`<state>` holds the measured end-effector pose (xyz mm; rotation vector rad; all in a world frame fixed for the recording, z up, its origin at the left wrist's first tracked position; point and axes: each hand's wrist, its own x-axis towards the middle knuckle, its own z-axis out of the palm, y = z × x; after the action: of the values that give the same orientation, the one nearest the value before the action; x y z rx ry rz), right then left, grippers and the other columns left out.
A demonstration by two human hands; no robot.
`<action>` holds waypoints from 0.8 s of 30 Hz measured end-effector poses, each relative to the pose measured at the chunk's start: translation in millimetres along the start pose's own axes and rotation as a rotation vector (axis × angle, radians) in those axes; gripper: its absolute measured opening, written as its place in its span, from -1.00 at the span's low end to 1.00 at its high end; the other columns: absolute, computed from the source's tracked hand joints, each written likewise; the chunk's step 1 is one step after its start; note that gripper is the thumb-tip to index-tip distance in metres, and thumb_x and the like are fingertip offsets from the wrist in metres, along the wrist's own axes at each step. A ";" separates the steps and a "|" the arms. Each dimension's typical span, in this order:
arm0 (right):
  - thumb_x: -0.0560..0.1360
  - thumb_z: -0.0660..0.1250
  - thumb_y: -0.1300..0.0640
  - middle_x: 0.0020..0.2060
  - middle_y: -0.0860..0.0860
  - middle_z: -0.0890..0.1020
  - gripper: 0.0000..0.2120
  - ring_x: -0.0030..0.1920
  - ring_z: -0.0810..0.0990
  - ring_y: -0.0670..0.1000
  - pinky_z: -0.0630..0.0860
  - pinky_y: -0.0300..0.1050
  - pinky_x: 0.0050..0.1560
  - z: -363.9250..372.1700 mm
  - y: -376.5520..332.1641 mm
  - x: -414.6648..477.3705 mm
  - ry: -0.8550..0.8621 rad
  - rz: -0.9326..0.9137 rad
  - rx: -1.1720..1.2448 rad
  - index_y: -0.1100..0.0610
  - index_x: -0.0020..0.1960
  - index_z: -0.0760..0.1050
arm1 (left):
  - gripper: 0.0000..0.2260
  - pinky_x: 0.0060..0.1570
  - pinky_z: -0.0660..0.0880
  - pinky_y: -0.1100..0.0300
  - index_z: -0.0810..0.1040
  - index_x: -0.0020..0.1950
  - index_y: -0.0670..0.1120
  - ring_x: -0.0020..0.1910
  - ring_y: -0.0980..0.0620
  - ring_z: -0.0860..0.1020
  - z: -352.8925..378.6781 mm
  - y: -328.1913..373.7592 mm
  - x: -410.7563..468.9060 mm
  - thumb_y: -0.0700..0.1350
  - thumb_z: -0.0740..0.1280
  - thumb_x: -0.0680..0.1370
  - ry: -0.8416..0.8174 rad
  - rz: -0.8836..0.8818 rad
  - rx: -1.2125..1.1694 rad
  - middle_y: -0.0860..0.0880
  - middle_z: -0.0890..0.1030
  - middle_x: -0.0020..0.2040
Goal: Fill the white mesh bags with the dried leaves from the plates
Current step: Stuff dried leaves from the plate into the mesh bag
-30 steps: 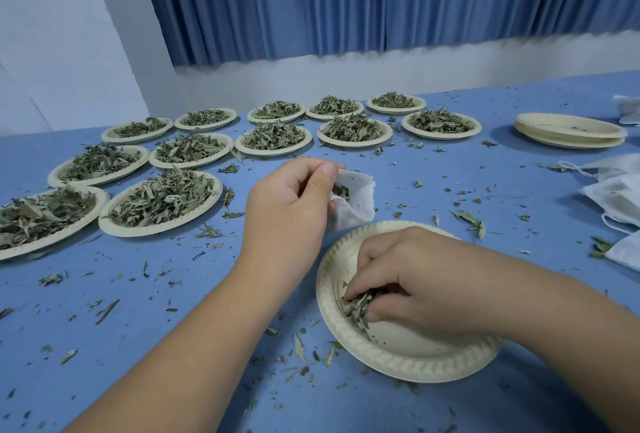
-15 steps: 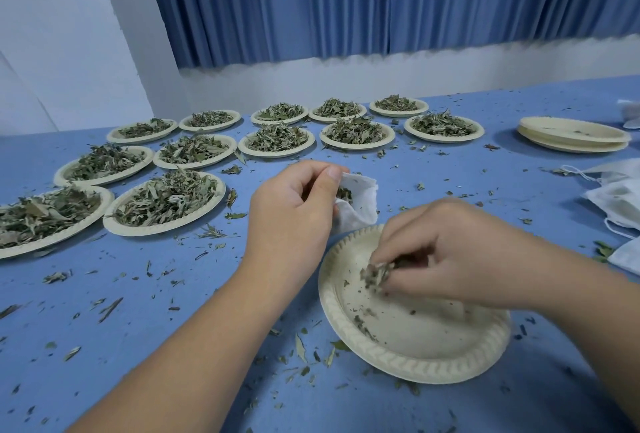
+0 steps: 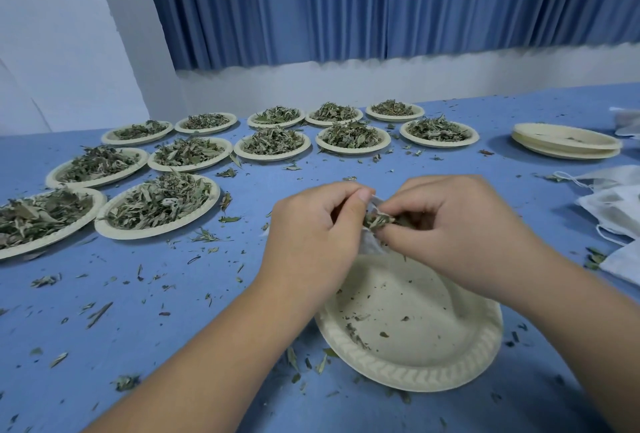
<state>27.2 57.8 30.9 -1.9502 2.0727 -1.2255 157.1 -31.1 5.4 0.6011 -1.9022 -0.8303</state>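
My left hand (image 3: 311, 235) grips a white mesh bag (image 3: 371, 244) at its mouth; most of the bag is hidden between my hands. My right hand (image 3: 457, 228) pinches a small bunch of dried leaves (image 3: 377, 219) right at the bag's opening. Just below both hands lies a cream paper plate (image 3: 415, 360) holding only a few leaf crumbs. Several plates heaped with dried leaves, such as the nearest one (image 3: 157, 204), fill the left and far side of the blue table.
A stack of empty plates (image 3: 566, 140) sits at the far right. Loose white mesh bags (image 3: 616, 204) lie at the right edge. Leaf bits are scattered over the blue tabletop (image 3: 173, 311). A blue curtain and white wall stand behind.
My right hand lifted a pinch of leaves off the near plate and brought it up and left to the bag's mouth. My left hand stayed holding the bag.
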 end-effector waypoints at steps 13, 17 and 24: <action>0.31 0.46 0.12 -0.42 -0.14 0.50 -0.80 -0.27 0.50 -0.13 0.43 -0.24 -0.26 4.5 -9.9 -2.3 0.057 0.096 -0.199 -0.08 -0.22 0.46 | -0.80 -0.38 0.33 0.46 0.65 -0.22 0.10 -0.38 0.27 0.49 5.1 1.2 -1.4 -0.11 0.32 0.55 -0.041 0.022 0.039 0.19 0.60 -0.35; 0.35 0.43 0.11 -0.37 -0.09 0.55 -0.91 -0.29 0.51 -0.11 0.46 -0.18 -0.24 6.0 -11.6 -1.4 0.040 0.097 -0.289 -0.01 -0.17 0.55 | -0.81 -0.35 0.42 0.34 0.66 -0.20 0.07 -0.34 0.18 0.54 6.5 1.1 -2.4 -0.12 0.32 0.55 -0.047 0.010 0.022 0.11 0.63 -0.32; 0.26 0.54 0.04 -0.32 -0.13 0.66 -0.76 -0.32 0.62 -0.16 0.58 -0.14 -0.09 -5.1 -8.6 -3.4 0.002 0.185 0.173 -0.14 -0.13 0.59 | -0.82 -0.31 0.50 0.31 0.68 -0.16 0.08 -0.38 0.22 0.58 2.2 1.4 1.6 -0.08 0.33 0.57 0.004 -0.132 -0.086 0.10 0.65 -0.31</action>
<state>32.3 64.1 37.6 -1.6448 2.0189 -1.3167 154.3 -30.6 6.7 0.6801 -1.8288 -0.9894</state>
